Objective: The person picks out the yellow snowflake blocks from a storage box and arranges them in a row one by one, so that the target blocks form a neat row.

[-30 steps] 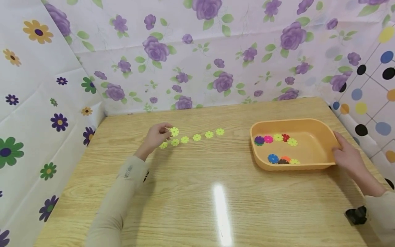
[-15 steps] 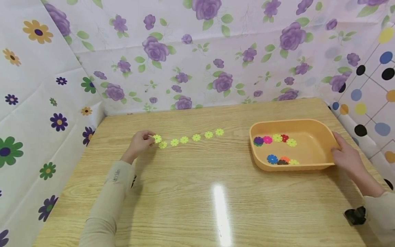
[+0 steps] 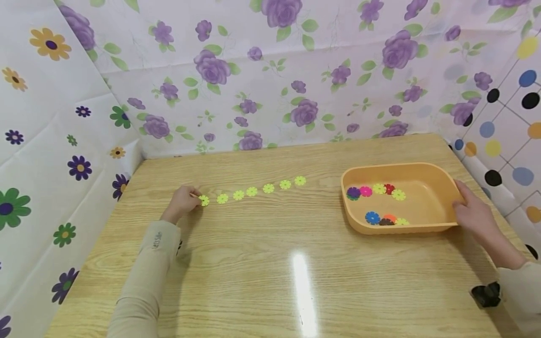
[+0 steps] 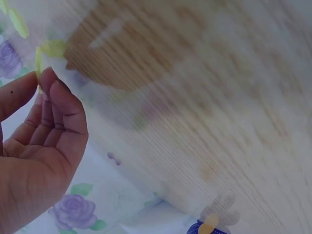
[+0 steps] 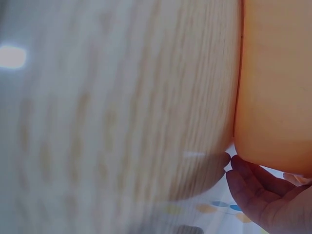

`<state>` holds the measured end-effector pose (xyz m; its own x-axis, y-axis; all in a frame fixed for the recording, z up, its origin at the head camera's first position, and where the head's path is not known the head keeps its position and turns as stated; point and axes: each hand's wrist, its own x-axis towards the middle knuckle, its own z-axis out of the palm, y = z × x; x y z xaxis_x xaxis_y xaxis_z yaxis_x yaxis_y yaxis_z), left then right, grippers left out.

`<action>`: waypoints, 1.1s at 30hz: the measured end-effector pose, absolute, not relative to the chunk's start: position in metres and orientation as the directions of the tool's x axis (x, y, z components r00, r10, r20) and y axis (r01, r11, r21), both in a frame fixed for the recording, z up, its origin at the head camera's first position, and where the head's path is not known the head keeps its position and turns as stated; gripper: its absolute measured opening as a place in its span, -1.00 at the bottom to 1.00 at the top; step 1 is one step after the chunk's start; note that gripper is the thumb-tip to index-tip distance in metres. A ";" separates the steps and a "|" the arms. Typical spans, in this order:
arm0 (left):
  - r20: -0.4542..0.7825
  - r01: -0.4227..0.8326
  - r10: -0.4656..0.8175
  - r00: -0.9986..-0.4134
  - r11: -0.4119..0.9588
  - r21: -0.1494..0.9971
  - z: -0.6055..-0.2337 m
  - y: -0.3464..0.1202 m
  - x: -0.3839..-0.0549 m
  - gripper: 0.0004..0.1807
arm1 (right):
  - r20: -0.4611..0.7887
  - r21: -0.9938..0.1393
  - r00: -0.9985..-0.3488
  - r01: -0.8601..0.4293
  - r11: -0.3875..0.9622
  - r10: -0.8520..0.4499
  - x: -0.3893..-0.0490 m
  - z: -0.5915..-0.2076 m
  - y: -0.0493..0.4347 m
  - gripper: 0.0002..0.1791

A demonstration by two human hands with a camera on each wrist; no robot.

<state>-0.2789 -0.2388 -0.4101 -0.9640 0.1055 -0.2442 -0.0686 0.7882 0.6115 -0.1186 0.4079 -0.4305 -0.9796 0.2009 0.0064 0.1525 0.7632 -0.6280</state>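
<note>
My left hand point(image 3: 182, 203) pinches a yellow flower-shaped plastic disc point(image 3: 204, 201) at the left end of a row of similar yellow discs point(image 3: 251, 191). In the left wrist view the disc point(image 4: 39, 63) appears edge-on between thumb and fingertips, close to the tabletop. On the right, my right hand point(image 3: 477, 212) grips the right end of an orange plastic basin point(image 3: 437, 195). From the right wrist view, its fingers point(image 5: 253, 187) lie against the lower edge of the basin's wall point(image 5: 278, 97). Several flower discs in purple, pink, yellow, red, blue, brown and orange lie inside the basin.
The wooden table point(image 3: 253, 263) meets a purple-flowered cloth point(image 3: 253, 70) at the back. Patterned cloths hang at the left and right sides. A black object point(image 3: 486, 295) shows by the right sleeve.
My left hand has carried the yellow disc leftward and down, from above the row to its left end near the table. The right hand keeps its hold on the basin.
</note>
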 end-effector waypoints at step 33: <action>0.080 0.337 0.364 -0.928 0.727 0.598 -0.377 -0.126 -0.270 -0.70 | 0.016 -0.628 -0.983 0.134 0.767 0.185 -0.117 -0.431 0.410 -0.39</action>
